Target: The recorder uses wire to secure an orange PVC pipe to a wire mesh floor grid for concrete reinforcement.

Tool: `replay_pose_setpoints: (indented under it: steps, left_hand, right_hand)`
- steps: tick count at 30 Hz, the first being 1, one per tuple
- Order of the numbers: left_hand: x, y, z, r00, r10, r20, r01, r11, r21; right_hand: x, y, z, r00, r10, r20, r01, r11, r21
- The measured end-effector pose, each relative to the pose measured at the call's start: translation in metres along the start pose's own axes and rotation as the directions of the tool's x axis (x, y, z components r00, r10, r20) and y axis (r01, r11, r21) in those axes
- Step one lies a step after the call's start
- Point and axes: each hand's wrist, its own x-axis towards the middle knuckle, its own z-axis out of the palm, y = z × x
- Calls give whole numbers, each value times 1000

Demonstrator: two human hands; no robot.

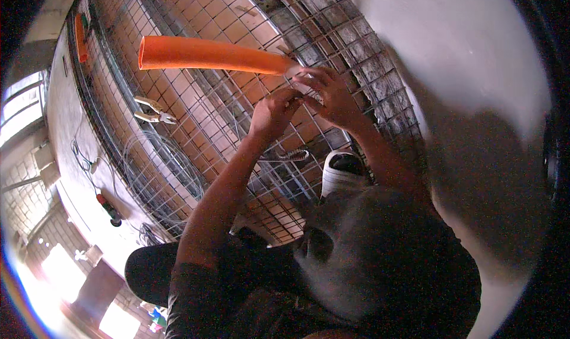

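Observation:
An orange pipe (208,54) lies across the steel wire mesh (196,101), its hollow end toward the left. Just below its right end, my two hands work close together over the mesh. My left hand (276,113) is closed, its fingertips pinched against something too small to make out. Beside it, my right hand (333,98) has bent fingers reaching to the pipe's end, its thumb near the left fingertips. What the right fingers pinch is hidden and slightly blurred. Pliers with pale handles (154,112) rest on the mesh left of my hands.
A loose coil of wire (163,164) spreads over the mesh at the lower left. Another orange pipe piece (81,39) lies at the far left. A red and dark tool with a cord (108,208) is on the pale surface. My white shoe (341,172) stands below my hands.

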Motion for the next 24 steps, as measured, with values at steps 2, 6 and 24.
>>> replay_pose_setpoints:
  steps: [2,6,24]
  left_hand:
    - [1,2,-4,998,-34,45,32,999,28]
    - [-2,-31,-21,885,-180,-429,210,977,24]
    - [43,-16,-73,890,-31,-454,-191,880,-434]
  right_hand:
    - [-9,12,-1,987,40,156,-28,997,-76]
    - [-14,17,0,960,72,270,-27,986,-165]
    - [-15,5,-12,920,169,353,-99,973,-209]
